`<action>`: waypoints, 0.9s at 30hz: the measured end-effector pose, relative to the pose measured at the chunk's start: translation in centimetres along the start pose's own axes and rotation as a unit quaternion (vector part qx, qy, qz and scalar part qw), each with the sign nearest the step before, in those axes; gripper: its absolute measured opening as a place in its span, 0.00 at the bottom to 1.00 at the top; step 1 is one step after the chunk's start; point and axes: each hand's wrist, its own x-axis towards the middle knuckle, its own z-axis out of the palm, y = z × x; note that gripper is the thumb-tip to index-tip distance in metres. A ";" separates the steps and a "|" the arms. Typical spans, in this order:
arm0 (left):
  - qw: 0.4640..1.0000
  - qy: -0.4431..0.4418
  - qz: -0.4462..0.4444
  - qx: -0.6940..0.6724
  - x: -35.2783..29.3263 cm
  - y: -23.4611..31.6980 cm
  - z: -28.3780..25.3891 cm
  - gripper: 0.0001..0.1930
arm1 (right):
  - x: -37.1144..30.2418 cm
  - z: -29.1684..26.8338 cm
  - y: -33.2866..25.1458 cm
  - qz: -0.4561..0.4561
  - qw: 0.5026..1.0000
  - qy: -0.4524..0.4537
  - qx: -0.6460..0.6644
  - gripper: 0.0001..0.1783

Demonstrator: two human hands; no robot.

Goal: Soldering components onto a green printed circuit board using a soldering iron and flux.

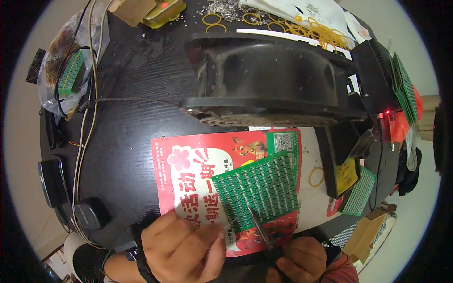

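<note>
A green circuit board panel, covered in rows of small repeated circuits, lies on a red and white printed sheet. My right hand grips a soldering iron by its dark handle, the pointed metal tip over the lower part of the board. At the board's lower left corner is my left hand, closed in a pinch. A thin wire runs from its fingertips towards the board. The left wrist wears a dark band.
A big black fan stands beyond the board. Behind it are yellow rubber bands and metal scraps. More boards lie right, beside a yellow sponge. Cables and a plastic bag holding boards are left.
</note>
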 end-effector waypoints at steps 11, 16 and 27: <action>1.000 -0.006 0.021 -0.004 -0.3 -0.1 0.6 0.08 | 0.0 0.0 0.1 -0.006 1.000 0.002 -0.007 0.10; 0.999 -0.007 0.036 -0.001 -0.4 -0.2 0.8 0.08 | -0.5 -0.6 -0.5 0.015 1.000 -0.016 -0.002 0.10; 0.998 -0.018 0.058 0.002 -0.4 -0.3 1.0 0.09 | -0.3 -0.9 -0.6 0.027 0.999 -0.024 -0.009 0.11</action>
